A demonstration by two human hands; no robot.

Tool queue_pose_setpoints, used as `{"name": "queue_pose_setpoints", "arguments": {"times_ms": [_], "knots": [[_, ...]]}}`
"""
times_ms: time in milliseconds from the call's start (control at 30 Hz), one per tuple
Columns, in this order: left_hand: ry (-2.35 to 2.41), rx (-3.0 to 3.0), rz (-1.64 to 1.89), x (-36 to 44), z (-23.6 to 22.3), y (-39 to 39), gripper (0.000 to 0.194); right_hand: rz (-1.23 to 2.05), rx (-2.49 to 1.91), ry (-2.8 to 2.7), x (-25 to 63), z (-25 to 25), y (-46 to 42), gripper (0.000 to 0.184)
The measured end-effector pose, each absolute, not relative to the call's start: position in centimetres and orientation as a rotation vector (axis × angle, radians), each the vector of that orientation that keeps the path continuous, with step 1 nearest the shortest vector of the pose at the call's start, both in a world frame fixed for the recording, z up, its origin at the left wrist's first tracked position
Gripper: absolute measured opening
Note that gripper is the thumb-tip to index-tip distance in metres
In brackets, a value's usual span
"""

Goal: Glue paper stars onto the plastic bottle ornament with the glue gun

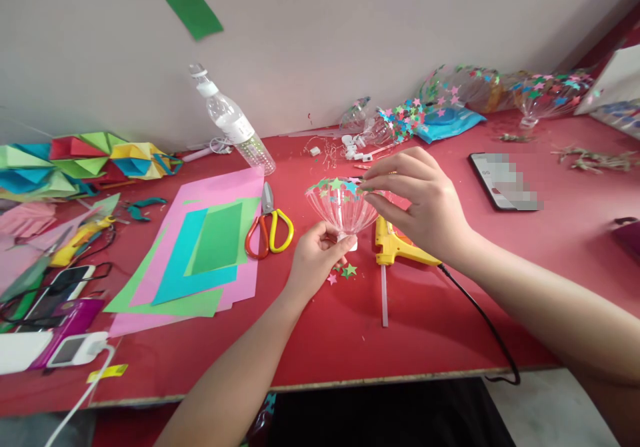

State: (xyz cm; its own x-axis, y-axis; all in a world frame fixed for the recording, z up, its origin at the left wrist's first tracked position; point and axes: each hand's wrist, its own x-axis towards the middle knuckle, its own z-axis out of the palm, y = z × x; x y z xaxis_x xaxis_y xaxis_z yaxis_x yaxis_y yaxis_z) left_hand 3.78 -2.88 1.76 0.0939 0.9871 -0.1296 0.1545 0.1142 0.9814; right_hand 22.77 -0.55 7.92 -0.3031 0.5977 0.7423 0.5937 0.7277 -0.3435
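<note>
My left fingers [323, 250] pinch the white neck of a clear, fringed plastic bowl [341, 210] above the red counter [320, 340]; right fingers [364, 190] nearly closed at its starred rim, grip unclear.

Right at the centre, the neck of the clear plastic piece [343, 212] is part-covered by the left hand [320, 252], and the fingertips of the right hand [415, 197] are blurred against the rim: whether anything is pinched there cannot be told. Behind that hand, the tip of the yellow glue gun [400, 252] is lost from sight. Over to the right, the phone's screen [493, 187] is masked by grey blocks, and a purple object [629, 237] is sliced by the picture's edge, its kind unreadable. Out left, the folded-paper ornament [75, 163] is cropped too. Down below, the white cable [101, 373] is cut off, as are both forearms. By the wall, small white pieces [353, 145] are too tiny to be identified.
</note>
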Motion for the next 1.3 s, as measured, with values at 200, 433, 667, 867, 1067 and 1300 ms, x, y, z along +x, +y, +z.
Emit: {"name": "queue_pose_setpoints", "arguments": {"times_ms": [200,433,667,867,1067,1300], "knots": [[1.287,1.278,0.966,3.69,1.73,-2.91,0.031,-0.008,-0.902,-1.982,22.76,7.83,-0.59,0.016],[1.280,1.285,0.963,3.70,1.60,-2.90,0.030,-0.003,-0.935,-1.988,22.73,7.88,-0.67,0.017],[1.278,1.278,0.958,3.63,1.61,-2.86,0.029,-0.033,-0.928,-1.991,22.82,7.78,-0.61,0.014],[1.275,1.278,0.963,3.60,1.59,-2.82,0.028,-0.029,-0.941,-1.994,22.79,7.86,-0.73,0.011],[1.288,1.279,0.989,3.67,1.70,-2.78,0.030,-0.018,-0.944,-2.000,22.77,8.10,-0.90,0.013],[1.218,1.289,1.077,3.44,0.85,-2.19,0.030,-0.010,-0.863,-1.981,23.13,8.55,-1.19,0.021]]}}
